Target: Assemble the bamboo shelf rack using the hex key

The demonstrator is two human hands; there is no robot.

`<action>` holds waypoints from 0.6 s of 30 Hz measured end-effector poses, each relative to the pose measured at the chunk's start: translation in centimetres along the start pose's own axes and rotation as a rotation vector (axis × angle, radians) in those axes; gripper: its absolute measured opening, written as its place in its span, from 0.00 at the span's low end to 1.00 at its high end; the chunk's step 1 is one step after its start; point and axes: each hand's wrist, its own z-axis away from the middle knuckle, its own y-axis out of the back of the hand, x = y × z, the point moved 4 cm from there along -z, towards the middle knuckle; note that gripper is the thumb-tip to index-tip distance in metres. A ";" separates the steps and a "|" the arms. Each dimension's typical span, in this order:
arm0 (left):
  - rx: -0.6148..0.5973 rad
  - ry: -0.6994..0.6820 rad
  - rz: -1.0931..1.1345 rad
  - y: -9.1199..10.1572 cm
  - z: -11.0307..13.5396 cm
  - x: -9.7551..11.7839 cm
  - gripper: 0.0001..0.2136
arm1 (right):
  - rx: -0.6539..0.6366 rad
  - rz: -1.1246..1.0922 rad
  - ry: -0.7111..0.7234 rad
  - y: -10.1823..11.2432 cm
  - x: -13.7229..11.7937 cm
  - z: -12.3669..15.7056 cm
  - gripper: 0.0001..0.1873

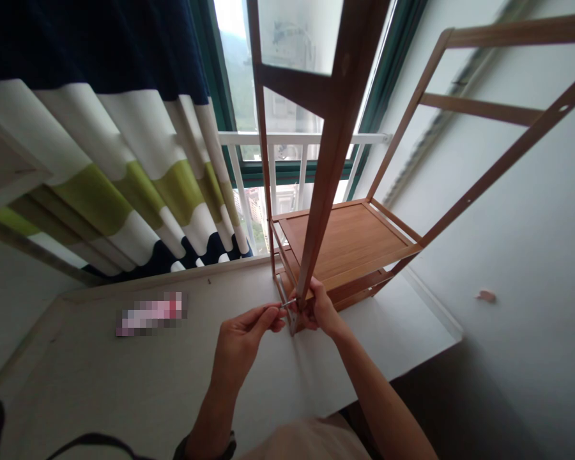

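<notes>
A wooden shelf frame (349,239) stands on a pale tabletop (138,377) by the window. Its near upright post (333,147) rises towards me. My left hand (242,338) pinches a small metal tool, perhaps a hex key (287,304), at the foot of that post. My right hand (319,310) is wrapped round the bottom of the post, next to the key's tip. Both hands are closed. The joint itself is hidden behind my fingers.
A striped curtain (124,179) hangs at the left beside the window with a white railing (297,139). A blurred pink and white object (151,313) lies on the tabletop. A white wall (522,243) runs along the right. A dark strap (91,441) shows at the bottom left.
</notes>
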 end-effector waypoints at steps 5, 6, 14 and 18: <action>-0.027 -0.027 -0.161 0.1 0.1 0.7 0.13 | -0.022 0.020 0.007 0.1 0.1 -0.1 0.32; -0.022 -0.047 -0.178 0.1 0.1 0.9 0.13 | -0.023 0.023 0.006 0.1 0.2 -0.1 0.32; -0.056 -0.123 -0.152 0.0 -0.6 1.8 0.11 | -0.007 -0.005 0.000 -0.1 -0.2 0.1 0.32; -0.138 -0.076 0.051 -0.4 -0.5 0.8 0.11 | 0.004 -0.014 0.010 -0.1 -0.1 0.1 0.32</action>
